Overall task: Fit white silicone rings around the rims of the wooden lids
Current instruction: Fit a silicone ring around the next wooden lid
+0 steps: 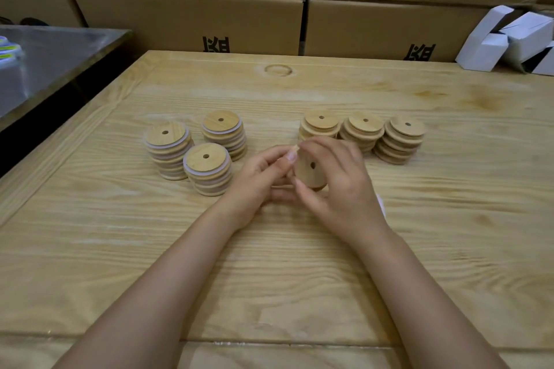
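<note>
We see the fingers [303, 189] of the right hand [341, 186] curled round one wooden lid [304, 173], held on its edge just above the table [269, 278]. The left hand [260, 180] pinches its top rim. Stacks with white rings [223, 132] sit left, plain stacks [364, 129] right.

Holed wooden lid [308, 172] tilted on edge, white-ringed stacks [207, 169] left, bare stacks [364, 130] right

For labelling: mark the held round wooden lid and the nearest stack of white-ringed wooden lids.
held round wooden lid [305, 174]: head view, its flat face.
nearest stack of white-ringed wooden lids [199, 159]: head view, top lid's face.
</note>
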`<state>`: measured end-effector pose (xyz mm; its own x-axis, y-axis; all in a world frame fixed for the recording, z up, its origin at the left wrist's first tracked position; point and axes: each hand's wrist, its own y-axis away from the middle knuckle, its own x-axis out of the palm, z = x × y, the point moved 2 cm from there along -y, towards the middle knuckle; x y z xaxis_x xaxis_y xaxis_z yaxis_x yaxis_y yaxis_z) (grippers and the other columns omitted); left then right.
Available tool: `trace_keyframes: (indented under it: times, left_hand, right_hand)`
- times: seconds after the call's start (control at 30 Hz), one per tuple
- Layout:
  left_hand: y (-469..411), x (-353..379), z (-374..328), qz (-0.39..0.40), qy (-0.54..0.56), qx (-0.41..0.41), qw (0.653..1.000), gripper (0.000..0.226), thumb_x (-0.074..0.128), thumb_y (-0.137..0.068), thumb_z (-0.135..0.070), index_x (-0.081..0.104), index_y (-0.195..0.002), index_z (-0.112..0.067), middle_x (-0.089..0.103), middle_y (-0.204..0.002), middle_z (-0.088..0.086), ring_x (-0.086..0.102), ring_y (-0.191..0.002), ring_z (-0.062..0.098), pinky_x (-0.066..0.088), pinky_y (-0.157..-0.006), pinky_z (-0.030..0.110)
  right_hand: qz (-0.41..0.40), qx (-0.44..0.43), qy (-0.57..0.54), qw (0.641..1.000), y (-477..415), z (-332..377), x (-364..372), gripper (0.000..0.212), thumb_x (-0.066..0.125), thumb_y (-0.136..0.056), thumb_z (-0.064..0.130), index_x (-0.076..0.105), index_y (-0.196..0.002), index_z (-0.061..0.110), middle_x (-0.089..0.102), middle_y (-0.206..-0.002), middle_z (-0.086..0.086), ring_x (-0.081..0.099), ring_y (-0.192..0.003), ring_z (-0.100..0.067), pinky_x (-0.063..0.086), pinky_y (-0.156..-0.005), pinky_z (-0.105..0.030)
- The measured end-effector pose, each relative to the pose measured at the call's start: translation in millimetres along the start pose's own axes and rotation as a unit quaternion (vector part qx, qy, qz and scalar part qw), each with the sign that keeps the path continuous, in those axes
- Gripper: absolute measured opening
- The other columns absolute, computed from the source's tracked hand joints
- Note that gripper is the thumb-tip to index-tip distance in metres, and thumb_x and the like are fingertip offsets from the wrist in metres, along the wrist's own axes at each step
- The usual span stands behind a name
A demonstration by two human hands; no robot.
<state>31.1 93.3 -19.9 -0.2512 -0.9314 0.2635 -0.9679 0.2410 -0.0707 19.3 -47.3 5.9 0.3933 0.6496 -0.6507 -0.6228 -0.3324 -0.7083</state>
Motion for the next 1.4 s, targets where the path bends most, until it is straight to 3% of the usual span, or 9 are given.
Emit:
trace_keyframes:
  times: [0.2, 0.37, 0.5, 0.6, 0.7, 0.83, 1.1, 1.27, 1.4]
  left_hand:
    - [-1.7, 0.0, 1.5, 0.003, 0.028, -0.018, 0.999, 0.028, 0.056, -0.081, -0.015, 0.06, -0.109, -0.011, 0.07, -0.085, 0.008, 0.067, -0.075, 0.017, 0.058, -0.061, 0.029]
    - [-5.2, -3.8, 2.5, -0.043, 0.031, -0.011, 0.999, 0.021, 0.049, -0.091, -0.003, 0.057, -0.109, -0.009, 0.07, -0.077, 0.001, 0.069, -0.076, 0.017, 0.06, -0.066, 0.036]
    - [-6.5, -4.8, 2.1, -0.058, 0.019, -0.004, 0.998, 0.022, 0.048, -0.092, -0.001, 0.055, -0.113, -0.007, 0.069, -0.076, -0.003, 0.068, -0.078, 0.015, 0.059, -0.071, 0.038]
    - [-7.8, -5.2, 2.8, -0.065, 0.016, -0.005, 0.998, 0.022, 0.048, -0.092, 0.0, 0.055, -0.112, -0.007, 0.068, -0.072, -0.005, 0.068, -0.076, 0.013, 0.058, -0.073, 0.04]
    - [-8.2, -5.4, 2.3, -0.067, 0.022, -0.011, 0.997, 0.023, 0.048, -0.092, 0.001, 0.054, -0.114, -0.005, 0.068, -0.075, -0.002, 0.068, -0.075, 0.013, 0.059, -0.071, 0.039]
    - [-8.3, -4.6, 2.0, -0.07, 0.024, -0.017, 0.997, 0.022, 0.048, -0.092, 0.001, 0.054, -0.112, -0.006, 0.064, -0.085, 0.005, 0.067, -0.075, 0.013, 0.059, -0.068, 0.038]
    - [-7.3, -5.4, 2.5, -0.063, -0.001, -0.017, 0.998, 0.025, 0.05, -0.091, 0.001, 0.056, -0.113, -0.008, 0.066, -0.096, 0.007, 0.065, -0.088, 0.02, 0.059, -0.074, 0.04]
    - [-5.8, -4.9, 1.0, -0.058, -0.017, 0.004, 0.998, 0.027, 0.051, -0.091, 0.003, 0.054, -0.111, -0.015, 0.067, -0.09, 0.008, 0.065, -0.087, 0.022, 0.057, -0.08, 0.042]
    - [-3.2, -4.9, -2.8, -0.065, -0.05, 0.045, 0.996, 0.021, 0.051, -0.09, 0.005, 0.049, -0.095, -0.015, 0.066, -0.075, 0.005, 0.064, -0.072, 0.015, 0.059, -0.072, 0.036]
  right_hand:
    - [0.046, -0.002, -0.022, 0.999, 0.0, -2.9, -2.9, 0.045, 0.076, -0.076, 0.019, 0.062, -0.116, 0.002, 0.062, -0.116, -0.01, 0.056, -0.105, -0.028, 0.038, -0.098, -0.028]
    - [0.094, 0.081, -0.008, 0.992, -3.1, -19.0, -17.9, 0.039, 0.056, -0.082, -0.002, 0.059, -0.119, 0.009, 0.059, -0.118, -0.004, 0.049, -0.113, -0.024, 0.034, -0.097, -0.025]
    - [0.24, 0.132, 0.072, 0.959, 4.7, -38.5, -24.9, 0.046, 0.048, -0.083, 0.001, 0.058, -0.121, 0.025, 0.053, -0.123, 0.006, 0.034, -0.116, -0.018, 0.024, -0.093, -0.021]
    - [0.312, 0.133, 0.127, 0.932, 9.1, -41.6, -25.8, 0.041, 0.051, -0.086, 0.01, 0.058, -0.121, 0.031, 0.052, -0.122, 0.008, 0.039, -0.115, -0.018, 0.033, -0.096, -0.029]
    - [0.301, 0.124, 0.145, 0.935, 4.7, -37.8, -28.4, 0.037, 0.054, -0.082, 0.01, 0.064, -0.114, 0.027, 0.059, -0.113, 0.007, 0.053, -0.106, -0.016, 0.042, -0.089, -0.032]
    - [0.292, 0.109, 0.155, 0.937, 2.6, -40.1, -30.2, 0.037, 0.061, -0.079, 0.009, 0.067, -0.113, 0.024, 0.063, -0.111, 0.006, 0.057, -0.104, -0.017, 0.043, -0.085, -0.03]
    - [0.126, 0.066, 0.083, 0.986, -0.4, -39.4, -40.4, 0.014, 0.066, -0.079, -0.007, 0.074, -0.086, 0.002, 0.068, -0.081, -0.012, 0.063, -0.078, -0.034, 0.051, -0.068, -0.044]
    - [0.047, 0.056, -0.007, 0.997, -4.7, -28.4, -42.1, 0.013, 0.066, -0.081, -0.005, 0.072, -0.09, 0.002, 0.068, -0.083, -0.007, 0.062, -0.082, -0.025, 0.047, -0.075, -0.03]
    - [0.03, 0.107, -0.12, 0.987, -4.6, -21.4, -36.2, 0.009, 0.069, -0.08, 0.002, 0.071, -0.085, 0.01, 0.066, -0.081, 0.005, 0.059, -0.081, -0.007, 0.042, -0.076, -0.013]
